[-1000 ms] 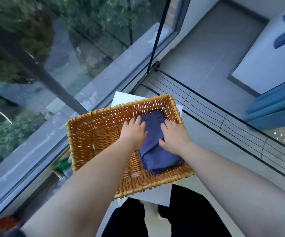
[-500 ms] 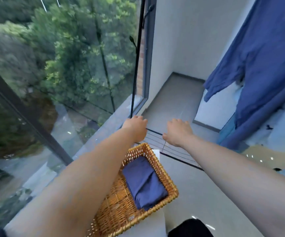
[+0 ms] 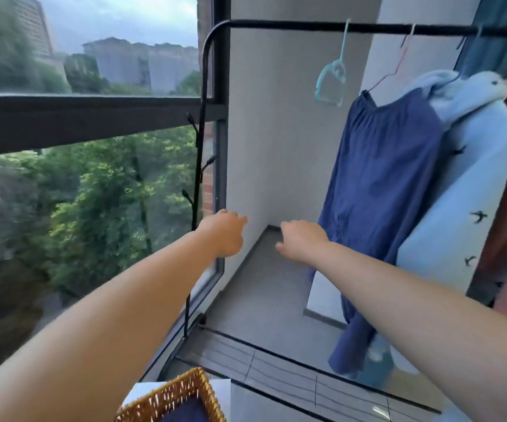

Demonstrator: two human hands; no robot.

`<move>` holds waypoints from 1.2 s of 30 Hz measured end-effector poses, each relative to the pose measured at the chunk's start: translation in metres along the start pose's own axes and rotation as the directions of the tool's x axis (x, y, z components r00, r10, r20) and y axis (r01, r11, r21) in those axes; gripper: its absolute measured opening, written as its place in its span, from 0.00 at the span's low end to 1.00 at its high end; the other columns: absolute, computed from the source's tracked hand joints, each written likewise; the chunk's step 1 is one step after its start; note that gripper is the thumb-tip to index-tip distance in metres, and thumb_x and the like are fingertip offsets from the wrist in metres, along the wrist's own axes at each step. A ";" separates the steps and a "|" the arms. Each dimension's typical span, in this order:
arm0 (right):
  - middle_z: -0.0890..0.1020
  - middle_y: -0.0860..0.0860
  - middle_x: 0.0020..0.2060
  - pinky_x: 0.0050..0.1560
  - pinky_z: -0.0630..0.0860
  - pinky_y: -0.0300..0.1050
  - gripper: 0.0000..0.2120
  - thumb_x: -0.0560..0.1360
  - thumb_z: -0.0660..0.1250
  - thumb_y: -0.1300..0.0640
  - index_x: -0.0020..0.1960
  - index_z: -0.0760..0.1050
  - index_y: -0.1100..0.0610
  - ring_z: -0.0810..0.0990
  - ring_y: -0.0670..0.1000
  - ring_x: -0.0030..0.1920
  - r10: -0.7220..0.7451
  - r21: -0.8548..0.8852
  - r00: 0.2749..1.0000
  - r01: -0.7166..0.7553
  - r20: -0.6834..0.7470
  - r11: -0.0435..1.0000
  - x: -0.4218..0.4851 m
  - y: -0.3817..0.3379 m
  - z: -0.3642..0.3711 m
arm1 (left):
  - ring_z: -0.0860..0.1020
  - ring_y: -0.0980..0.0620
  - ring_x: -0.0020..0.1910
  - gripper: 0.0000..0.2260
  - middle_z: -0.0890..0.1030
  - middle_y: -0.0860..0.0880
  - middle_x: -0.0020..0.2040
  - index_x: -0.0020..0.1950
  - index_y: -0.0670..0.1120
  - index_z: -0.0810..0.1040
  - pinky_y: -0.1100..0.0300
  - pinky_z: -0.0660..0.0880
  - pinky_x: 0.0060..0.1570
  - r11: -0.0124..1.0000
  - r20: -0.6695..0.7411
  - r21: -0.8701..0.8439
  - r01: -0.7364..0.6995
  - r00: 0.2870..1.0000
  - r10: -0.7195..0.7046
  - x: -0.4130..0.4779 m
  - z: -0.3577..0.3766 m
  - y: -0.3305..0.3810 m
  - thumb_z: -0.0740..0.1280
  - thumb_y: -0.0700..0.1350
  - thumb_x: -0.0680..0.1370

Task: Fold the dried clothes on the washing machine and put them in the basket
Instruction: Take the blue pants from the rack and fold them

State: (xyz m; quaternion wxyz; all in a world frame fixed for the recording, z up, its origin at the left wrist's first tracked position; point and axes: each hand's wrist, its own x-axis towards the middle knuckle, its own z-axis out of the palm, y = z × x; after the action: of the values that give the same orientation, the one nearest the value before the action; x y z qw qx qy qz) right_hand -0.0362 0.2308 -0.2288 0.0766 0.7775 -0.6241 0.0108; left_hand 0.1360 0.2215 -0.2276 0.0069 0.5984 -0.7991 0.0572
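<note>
Currently left hand [image 3: 224, 233] and right hand [image 3: 302, 240] extend forward in mid-air, fingers loosely curled, grasping nothing. Wicker basket [image 3: 182, 391] holding folded navy cloth [image 3: 185, 412] sits below the left forearm. Blue garment [image 3: 380, 208] hangs just right of the right hand.

Can't make out any text, labels or numbers; only little dark bird prints [image 3: 478, 215] on the light blue garment [image 3: 459, 190].

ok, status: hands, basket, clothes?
Left hand and right hand both empty, raised mid-air. Woven wicker basket at bottom edge, folded dark blue cloth inside. Dark blue garment hangs on black rail ahead right; nothing in the way.
</note>
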 end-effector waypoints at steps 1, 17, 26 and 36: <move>0.76 0.57 0.59 0.48 0.65 0.47 0.16 0.78 0.59 0.51 0.60 0.70 0.61 0.72 0.58 0.61 -0.002 -0.004 1.000 0.002 -0.027 1.000 0.003 0.015 -0.012 | 0.67 0.44 0.66 0.18 0.71 0.44 0.65 0.70 0.45 0.65 0.48 0.72 0.58 1.000 -0.019 0.024 -0.006 1.000 0.006 0.010 -0.012 0.010 0.56 0.43 0.80; 0.78 0.56 0.55 0.54 0.74 0.51 0.12 0.75 0.60 0.57 0.55 0.76 0.62 0.73 0.57 0.59 0.026 0.231 0.947 0.052 -0.321 0.971 0.048 0.221 -0.121 | 0.66 0.45 0.68 0.22 0.69 0.46 0.69 0.75 0.48 0.61 0.49 0.70 0.63 1.000 -0.270 -0.023 -0.018 0.963 0.011 0.126 -0.129 0.144 0.57 0.44 0.80; 0.64 0.59 0.68 0.66 0.63 0.51 0.24 0.77 0.60 0.56 0.70 0.61 0.63 0.62 0.61 0.68 0.224 0.391 0.857 -0.029 -0.463 0.920 0.101 0.275 -0.178 | 0.67 0.47 0.69 0.30 0.64 0.46 0.73 0.78 0.49 0.52 0.55 0.70 0.63 0.740 -0.361 -0.669 -0.070 0.900 -0.242 0.167 -0.130 0.174 0.62 0.41 0.78; 0.72 0.55 0.45 0.33 0.65 0.41 0.08 0.76 0.60 0.57 0.53 0.71 0.60 0.68 0.51 0.37 0.310 0.814 0.947 -0.110 -0.089 0.571 0.129 0.314 -0.177 | 0.70 0.48 0.65 0.29 0.65 0.46 0.72 0.77 0.48 0.53 0.60 0.69 0.50 0.661 -0.303 -0.750 -0.026 0.902 -0.308 0.178 -0.156 0.189 0.61 0.41 0.79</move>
State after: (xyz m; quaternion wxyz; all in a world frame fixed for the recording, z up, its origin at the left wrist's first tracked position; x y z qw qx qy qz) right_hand -0.2994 0.0637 -0.0061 -0.2125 0.6422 -0.6279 0.3848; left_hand -0.1047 0.1191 -0.0742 0.4177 0.5800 -0.6834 -0.1487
